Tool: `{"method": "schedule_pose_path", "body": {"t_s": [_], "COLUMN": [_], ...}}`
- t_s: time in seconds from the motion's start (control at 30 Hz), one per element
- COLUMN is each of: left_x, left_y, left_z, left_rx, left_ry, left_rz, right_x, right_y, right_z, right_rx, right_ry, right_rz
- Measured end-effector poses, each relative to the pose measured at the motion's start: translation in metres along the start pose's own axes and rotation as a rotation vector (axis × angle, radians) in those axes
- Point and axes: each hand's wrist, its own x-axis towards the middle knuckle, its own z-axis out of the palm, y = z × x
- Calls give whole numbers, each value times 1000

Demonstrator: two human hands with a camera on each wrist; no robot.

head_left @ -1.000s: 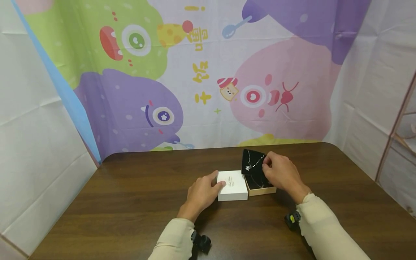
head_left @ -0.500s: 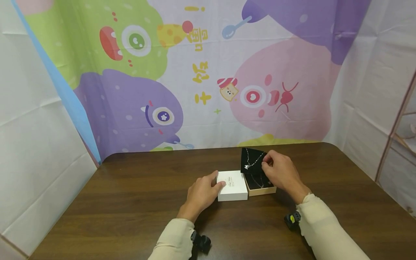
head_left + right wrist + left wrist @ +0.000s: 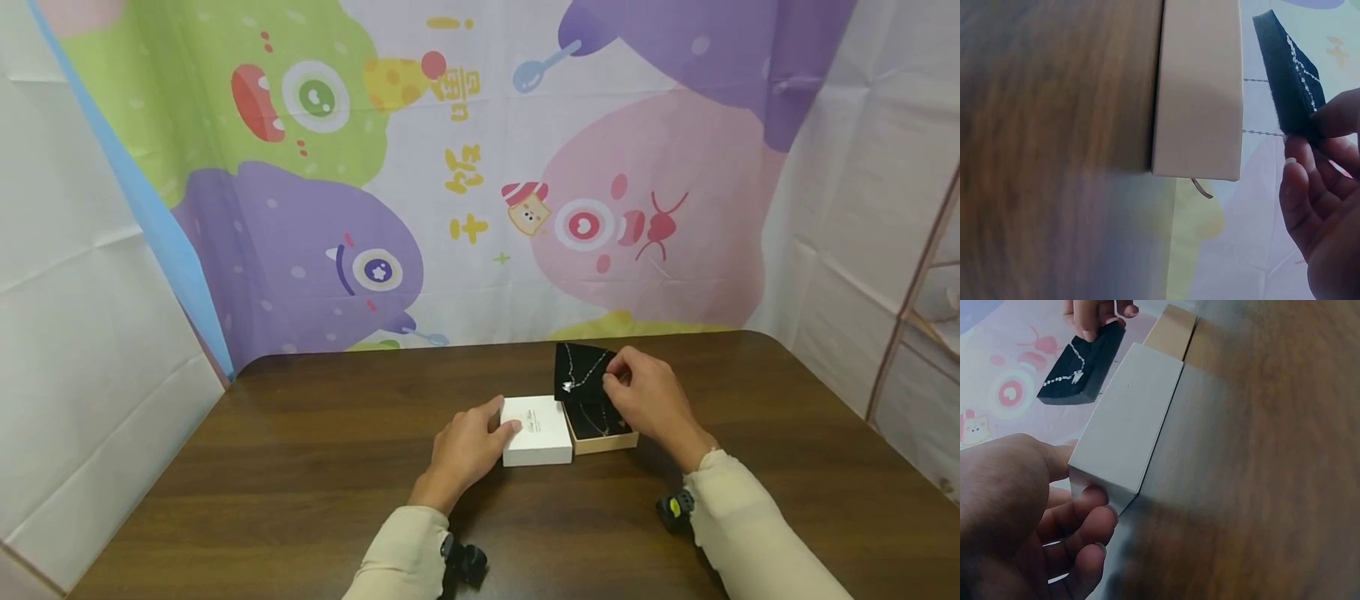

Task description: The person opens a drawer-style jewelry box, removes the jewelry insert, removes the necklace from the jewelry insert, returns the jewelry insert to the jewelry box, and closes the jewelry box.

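Observation:
My right hand (image 3: 651,396) pinches the edge of a black jewelry pad (image 3: 568,357), tilted up above a tan box base (image 3: 604,443). On the pad lies a silver necklace (image 3: 1077,376) with a small pendant. Two thin chains (image 3: 1264,132) stretch between pad and base in the right wrist view. A fine chain shows over the black inside of the base, whose far part is hidden by the pad. My left hand (image 3: 467,446) grips the left end of a white box lid (image 3: 536,429), thumb over its top; the lid stands against the base.
The box parts stand on a brown wooden table (image 3: 315,467). A cartoon-printed curtain (image 3: 480,308) hangs behind its far edge, with pale cloth walls (image 3: 97,317) at both sides. A brown ribbon end (image 3: 1202,189) sticks out by the base.
The black pad has shifted slightly up and to the left in my right hand, uncovering a little more of the base. My left hand and the white lid have stayed put.

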Motion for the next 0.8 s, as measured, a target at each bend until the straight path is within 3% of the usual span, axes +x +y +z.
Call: {"method": "schedule_pose_path", "body": {"t_s": [0.3, 0.8], "left_x": [0, 0], "left_y": [-1, -2], "left_z": [1, 1], "left_rx": [-11, -25], "left_ry": [4, 8], "left_rz": [3, 8], "right_x": [-2, -2], "right_y": [-2, -1], "right_z": [1, 3], "right_rx": [67, 119], "right_ry": [84, 130], "right_rz": [-83, -140]}}
